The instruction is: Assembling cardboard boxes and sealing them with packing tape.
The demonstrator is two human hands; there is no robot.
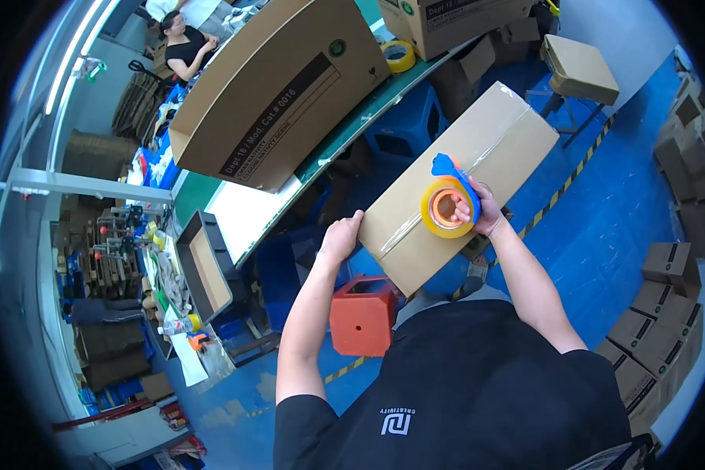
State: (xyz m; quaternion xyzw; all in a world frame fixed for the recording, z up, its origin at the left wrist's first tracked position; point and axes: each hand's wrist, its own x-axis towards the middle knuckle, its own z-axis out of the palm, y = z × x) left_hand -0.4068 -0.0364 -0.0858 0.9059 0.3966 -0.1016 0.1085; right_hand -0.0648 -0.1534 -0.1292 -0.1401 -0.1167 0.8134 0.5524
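A long closed cardboard box [478, 125] lies slantwise in front of me, with shiny clear tape along the middle of its upper face. My left hand [342, 237] is closed on the box's left edge, its thumb on top and the other fingers mostly hidden. Over the near half of the box, my right hand [482, 207] grips a tape dispenser [468, 186] with a blue body and orange parts. On the dispenser sits a wide roll of yellowish tape [435, 215]. Whether the roll touches the box, I cannot tell.
To the left, a green workbench [333, 160] carries a large open carton [290, 94], a yellow tape roll [398, 56] and a dark tray [204, 262]. A red stool [363, 317] stands near me, a blue stool [411, 125] beyond. Stacked cartons [658, 329] line the right; a person [186, 47] sits far left.
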